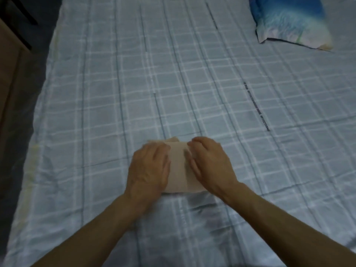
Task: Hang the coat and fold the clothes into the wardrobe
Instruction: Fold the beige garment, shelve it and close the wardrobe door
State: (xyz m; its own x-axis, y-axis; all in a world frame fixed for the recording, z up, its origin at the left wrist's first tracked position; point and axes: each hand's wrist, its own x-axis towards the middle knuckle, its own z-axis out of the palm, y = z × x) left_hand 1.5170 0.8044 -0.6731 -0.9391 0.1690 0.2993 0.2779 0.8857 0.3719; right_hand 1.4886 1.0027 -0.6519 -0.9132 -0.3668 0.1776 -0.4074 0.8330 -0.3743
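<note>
Left fingers (pixel 159 149) lie flat, pressing the folded beige garment (pixel 180 170). Right fingers (pixel 200 143) bend over its far edge; I can't tell through the blur if they pinch. The garment sits under and between my 2 hands, left hand (pixel 150 168) and right hand (pixel 210 166) equally near, with its long axis pointing away from me on the plaid bed sheet (pixel 115 93). The pillow (pixel 292 22) is well apart.

Bare left hand (pixel 149 168) shown at centre frame, right hand (pixel 210 164) likewise bare, forearms (pixel 279 214) left uncovered to the lower edge
</note>
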